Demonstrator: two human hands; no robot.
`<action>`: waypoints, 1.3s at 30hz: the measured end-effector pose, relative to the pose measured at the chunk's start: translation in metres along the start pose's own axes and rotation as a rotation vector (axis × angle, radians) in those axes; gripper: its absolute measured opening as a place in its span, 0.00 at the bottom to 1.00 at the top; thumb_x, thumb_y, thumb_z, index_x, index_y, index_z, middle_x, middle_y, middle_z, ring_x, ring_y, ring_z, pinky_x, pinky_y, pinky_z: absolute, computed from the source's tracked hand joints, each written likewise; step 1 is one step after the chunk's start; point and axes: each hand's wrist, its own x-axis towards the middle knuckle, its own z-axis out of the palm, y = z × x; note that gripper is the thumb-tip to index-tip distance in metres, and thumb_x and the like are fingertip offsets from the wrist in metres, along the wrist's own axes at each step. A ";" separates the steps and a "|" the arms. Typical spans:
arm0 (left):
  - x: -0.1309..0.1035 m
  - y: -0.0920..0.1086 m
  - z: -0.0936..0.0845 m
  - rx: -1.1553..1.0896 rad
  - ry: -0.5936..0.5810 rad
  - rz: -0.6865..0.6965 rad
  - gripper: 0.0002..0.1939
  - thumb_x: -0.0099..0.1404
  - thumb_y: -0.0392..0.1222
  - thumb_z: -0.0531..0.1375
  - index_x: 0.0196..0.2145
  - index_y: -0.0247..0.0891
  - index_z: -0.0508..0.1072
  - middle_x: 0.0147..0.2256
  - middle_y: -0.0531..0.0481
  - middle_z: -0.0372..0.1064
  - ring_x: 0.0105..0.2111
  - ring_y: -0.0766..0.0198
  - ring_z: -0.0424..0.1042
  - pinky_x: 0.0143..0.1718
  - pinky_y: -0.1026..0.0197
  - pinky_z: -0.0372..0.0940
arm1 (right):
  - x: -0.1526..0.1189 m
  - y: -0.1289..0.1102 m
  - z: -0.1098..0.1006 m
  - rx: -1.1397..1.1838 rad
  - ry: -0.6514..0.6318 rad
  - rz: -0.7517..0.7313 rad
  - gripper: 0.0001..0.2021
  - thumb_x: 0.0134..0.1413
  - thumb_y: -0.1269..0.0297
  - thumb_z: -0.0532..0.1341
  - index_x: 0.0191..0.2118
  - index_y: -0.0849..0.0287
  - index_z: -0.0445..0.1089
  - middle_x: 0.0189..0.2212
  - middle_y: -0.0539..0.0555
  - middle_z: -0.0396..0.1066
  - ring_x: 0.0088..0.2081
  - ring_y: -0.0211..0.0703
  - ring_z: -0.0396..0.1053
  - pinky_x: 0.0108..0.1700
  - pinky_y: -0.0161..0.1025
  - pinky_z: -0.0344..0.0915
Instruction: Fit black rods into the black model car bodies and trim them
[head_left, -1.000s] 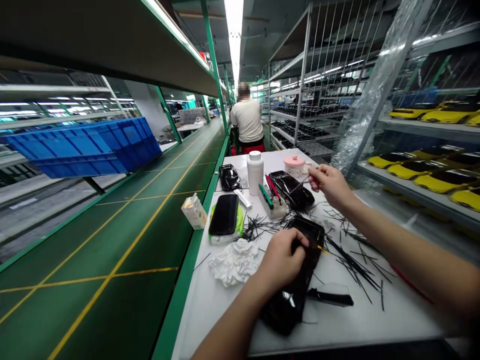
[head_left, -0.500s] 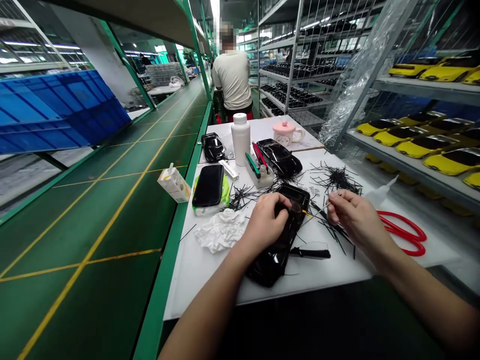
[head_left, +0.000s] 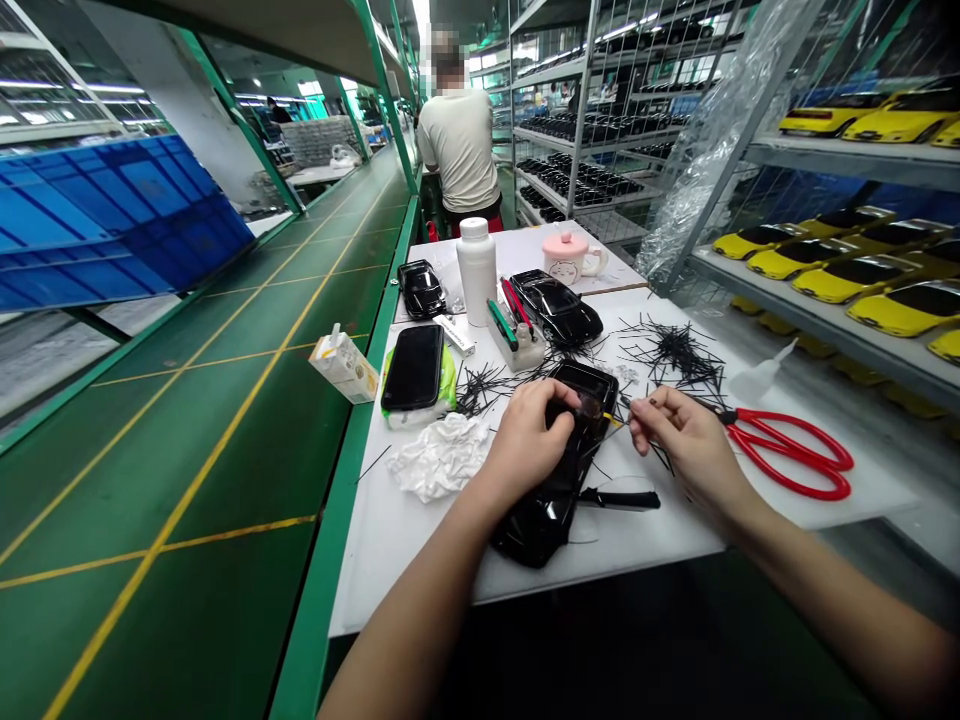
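A black model car body [head_left: 536,515] lies lengthwise on the white table in front of me. My left hand [head_left: 531,440] is closed over its upper part, thumb and fingers curled together, with a small dark see-through piece [head_left: 591,408] at the fingertips. A bit of yellow [head_left: 611,419] shows beside that piece. To the right, my right hand [head_left: 675,430] pinches a thin rod-like tool [head_left: 616,428], its tip pointing toward the car body. A black-handled blade [head_left: 621,499] lies just right of the body. Red-handled scissors [head_left: 806,455] rest beyond my right wrist.
Loose black strips [head_left: 679,355] lie scattered about. Crumpled tissue [head_left: 439,458], a phone [head_left: 414,368], a white bottle [head_left: 477,270], another black model car [head_left: 556,308] and a pink-lidded mug [head_left: 570,258] stand around. A green conveyor [head_left: 247,420] runs along the left; a person [head_left: 459,150] stands ahead.
My right hand has moved left, closer to the car body, with the thin tool. More of the scissors now shows. My left hand stays on the body.
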 end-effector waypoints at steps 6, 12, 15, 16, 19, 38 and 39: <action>0.000 0.002 -0.002 0.011 -0.020 -0.011 0.08 0.62 0.28 0.56 0.35 0.39 0.69 0.42 0.49 0.73 0.49 0.57 0.69 0.56 0.54 0.59 | -0.003 -0.005 -0.002 -0.049 0.012 -0.025 0.19 0.53 0.47 0.69 0.28 0.57 0.66 0.22 0.47 0.71 0.21 0.32 0.65 0.28 0.31 0.63; -0.002 0.000 -0.004 0.031 -0.040 -0.024 0.11 0.61 0.29 0.55 0.40 0.41 0.67 0.46 0.48 0.70 0.52 0.55 0.66 0.57 0.53 0.59 | -0.006 -0.008 -0.001 -0.092 0.008 -0.052 0.18 0.54 0.47 0.68 0.29 0.56 0.66 0.23 0.47 0.71 0.22 0.34 0.66 0.29 0.33 0.65; -0.006 0.003 -0.008 0.051 -0.053 -0.018 0.15 0.59 0.30 0.56 0.44 0.41 0.66 0.49 0.47 0.67 0.54 0.55 0.64 0.59 0.52 0.58 | -0.004 -0.014 -0.002 -0.125 -0.007 -0.066 0.17 0.55 0.48 0.68 0.28 0.56 0.67 0.22 0.48 0.71 0.22 0.35 0.67 0.29 0.34 0.65; -0.008 0.005 -0.010 0.059 -0.075 -0.008 0.17 0.59 0.30 0.56 0.46 0.41 0.65 0.50 0.46 0.66 0.55 0.55 0.63 0.60 0.51 0.57 | -0.002 -0.019 -0.004 -0.134 -0.005 -0.089 0.17 0.55 0.49 0.68 0.29 0.56 0.67 0.22 0.48 0.70 0.22 0.35 0.66 0.28 0.34 0.65; -0.015 0.011 -0.016 0.085 -0.219 0.032 0.25 0.59 0.35 0.62 0.53 0.40 0.62 0.57 0.41 0.60 0.62 0.51 0.57 0.64 0.47 0.54 | 0.011 -0.045 -0.009 -0.148 0.024 -0.242 0.14 0.57 0.51 0.67 0.30 0.55 0.67 0.22 0.47 0.68 0.22 0.36 0.66 0.27 0.35 0.64; -0.031 -0.016 0.007 0.260 -0.237 0.174 0.41 0.52 0.60 0.68 0.60 0.46 0.64 0.63 0.40 0.57 0.69 0.39 0.44 0.69 0.34 0.40 | 0.149 -0.045 0.092 -0.408 -0.367 -0.459 0.11 0.49 0.56 0.68 0.32 0.55 0.69 0.18 0.44 0.67 0.20 0.38 0.60 0.25 0.34 0.52; -0.030 -0.015 0.007 0.275 -0.229 0.166 0.39 0.53 0.57 0.68 0.60 0.45 0.65 0.63 0.39 0.57 0.69 0.39 0.44 0.69 0.35 0.41 | 0.140 -0.050 0.085 -0.404 -0.393 -0.441 0.11 0.51 0.55 0.67 0.34 0.55 0.69 0.18 0.44 0.66 0.20 0.37 0.60 0.24 0.33 0.53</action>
